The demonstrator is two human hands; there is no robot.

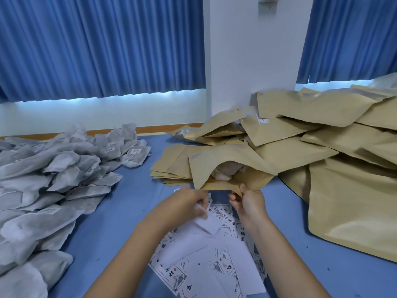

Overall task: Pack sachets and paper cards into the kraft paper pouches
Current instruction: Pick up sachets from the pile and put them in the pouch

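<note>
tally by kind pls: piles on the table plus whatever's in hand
Heap of grey-white mesh sachets: 1
Flat stack of tan kraft paper pouches: 1
Loose heap of tan kraft pouches: 1
Spread of white printed paper cards: 1
Open kraft pouch, pinched by right hand: 1
White card, held by left hand: 1
Total: 6

Soft, even daylight glows beneath curtains [101, 46]; edges bend.

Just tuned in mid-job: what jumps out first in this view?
The open kraft pouch at centre, its lip pinched by the right hand, sachets showing inside, while the left hand holds a paper card. A grey sachet heap fills the left; more pouches pile up on the right.
</note>
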